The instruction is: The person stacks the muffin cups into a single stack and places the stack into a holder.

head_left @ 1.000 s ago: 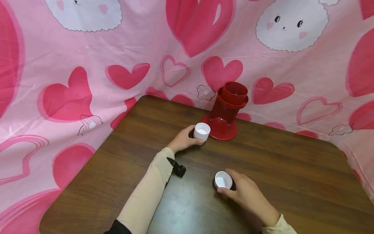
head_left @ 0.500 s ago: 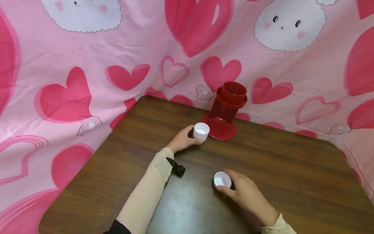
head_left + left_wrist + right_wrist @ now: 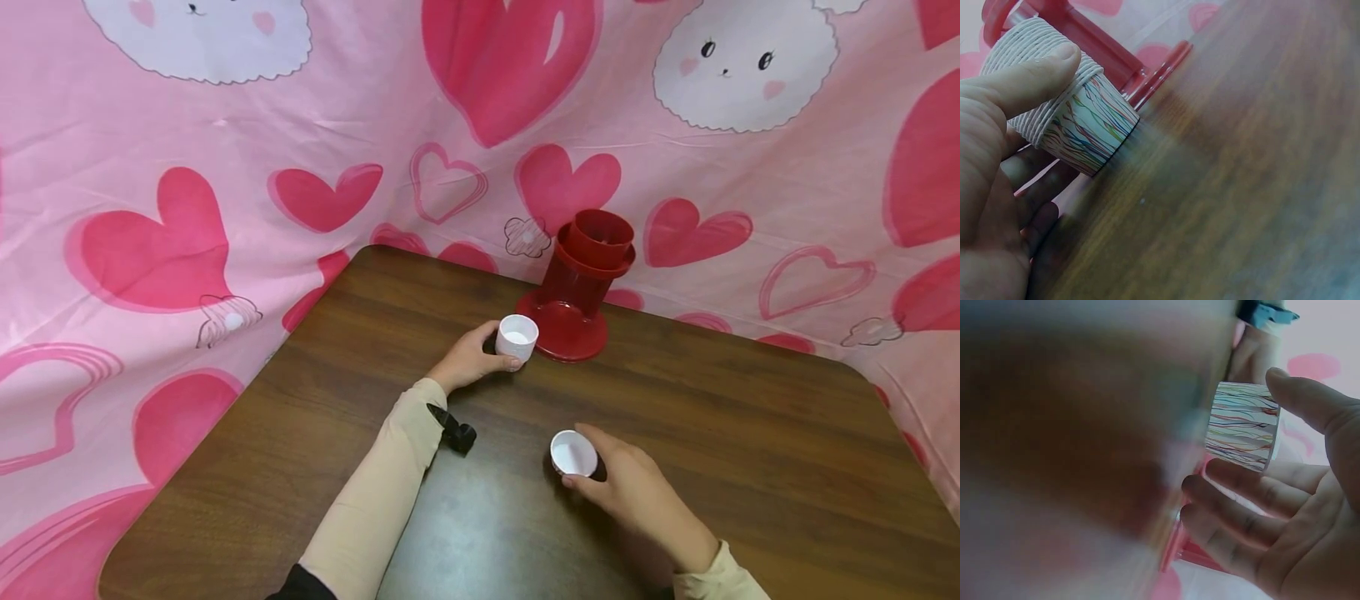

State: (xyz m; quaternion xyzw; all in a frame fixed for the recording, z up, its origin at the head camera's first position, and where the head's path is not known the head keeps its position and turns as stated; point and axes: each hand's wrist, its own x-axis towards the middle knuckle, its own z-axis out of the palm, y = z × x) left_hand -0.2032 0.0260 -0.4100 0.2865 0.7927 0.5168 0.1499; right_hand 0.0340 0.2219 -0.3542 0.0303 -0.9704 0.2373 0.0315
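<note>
In the left wrist view, a stack of nested paper cups (image 3: pixel 1088 128) with white rolled rims and coloured streaks stands on the table. My left hand (image 3: pixel 468 360) grips the stack, thumb across the rims and fingers round the far side. Nearer to me, my right hand (image 3: pixel 637 487) holds a single paper cup (image 3: pixel 573 454) between thumb and fingers, its white inside facing up. The right wrist view shows the same streaks on this cup (image 3: pixel 1242 427), the thumb at its rim and the other fingers spread below. Whether its base touches the table I cannot tell.
A red cylindrical stand (image 3: pixel 573 292) with a round base and stepped top rises just behind the left hand's cups. The brown wooden table (image 3: pixel 720 400) ends at a pink heart-patterned cloth (image 3: pixel 480 100). A black camera (image 3: pixel 453 429) sits on the left wrist.
My right hand and its paper cup have shifted slightly away from me in the last half second. The left hand keeps its place on the stack.
</note>
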